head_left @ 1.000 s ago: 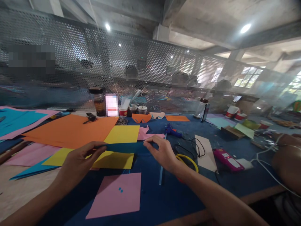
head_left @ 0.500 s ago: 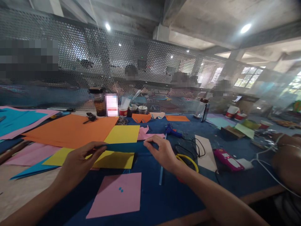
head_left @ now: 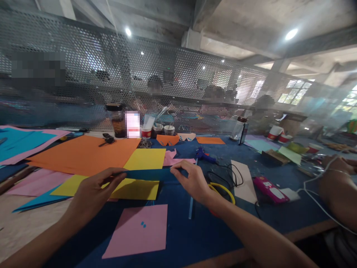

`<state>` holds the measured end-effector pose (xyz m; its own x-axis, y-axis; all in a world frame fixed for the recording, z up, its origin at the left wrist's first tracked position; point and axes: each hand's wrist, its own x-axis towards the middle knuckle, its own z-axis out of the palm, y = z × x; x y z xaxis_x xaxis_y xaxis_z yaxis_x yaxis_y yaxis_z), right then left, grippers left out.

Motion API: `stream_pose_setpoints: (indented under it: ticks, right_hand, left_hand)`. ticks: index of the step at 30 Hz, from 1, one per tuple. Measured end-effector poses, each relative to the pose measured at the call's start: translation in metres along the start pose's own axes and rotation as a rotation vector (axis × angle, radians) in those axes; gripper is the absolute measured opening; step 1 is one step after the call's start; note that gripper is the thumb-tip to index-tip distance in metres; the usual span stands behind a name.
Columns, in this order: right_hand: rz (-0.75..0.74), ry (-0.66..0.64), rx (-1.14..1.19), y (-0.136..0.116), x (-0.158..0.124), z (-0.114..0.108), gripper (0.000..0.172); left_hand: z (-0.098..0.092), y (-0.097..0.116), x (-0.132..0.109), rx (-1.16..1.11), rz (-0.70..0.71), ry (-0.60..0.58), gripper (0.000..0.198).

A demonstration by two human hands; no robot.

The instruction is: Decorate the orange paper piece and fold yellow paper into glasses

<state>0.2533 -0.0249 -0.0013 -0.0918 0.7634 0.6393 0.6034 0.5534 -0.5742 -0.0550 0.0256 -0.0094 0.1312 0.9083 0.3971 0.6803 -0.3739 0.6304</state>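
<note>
A narrow blue paper strip is stretched level between my two hands. My left hand pinches its left end between thumb and fingers. At the other end, my right hand is closed in a pinch. Behind the strip lies a yellow sheet, and a second yellow sheet is just below it, partly behind my left hand. Closer to me rests a pink sheet with two small blue pieces on it. Crumpled pink paper sits beyond my right hand.
A blue glue gun with a black cable, yellow tape roll and magenta device lie right. Large orange paper covers the left. Jars, cups and a lit phone stand along a perforated screen. A person's arm is far right.
My hands and the blue strip stay in place. The other person's arm at the far right has shifted slightly.
</note>
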Motion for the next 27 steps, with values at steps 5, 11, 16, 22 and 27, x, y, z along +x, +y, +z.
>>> stream_pose_setpoints:
  ticks: [5, 11, 16, 22, 27]
  right_hand:
    - [0.002, -0.004, -0.004, 0.0013, 0.0000, 0.0005, 0.009]
    - [-0.003, -0.001, -0.007, 0.0003, 0.0001, 0.0001, 0.009]
    - [-0.013, 0.005, 0.005, 0.0010, -0.0001, 0.0007, 0.009]
    - [-0.004, -0.008, -0.006, 0.0005, -0.0007, -0.0001, 0.010]
    - [-0.001, -0.012, -0.009, 0.0000, -0.0004, 0.0000, 0.011]
  left_hand:
    - [0.0004, 0.0006, 0.0002, -0.014, 0.014, 0.008, 0.052]
    - [0.0009, 0.0012, 0.0001, -0.015, 0.026, 0.019, 0.051]
    - [0.0013, 0.0001, 0.0007, -0.016, 0.035, 0.019, 0.050]
    - [0.0005, -0.0007, 0.0006, 0.010, 0.026, -0.002, 0.050]
    - [0.0001, -0.0002, 0.0014, 0.006, 0.038, 0.002, 0.049]
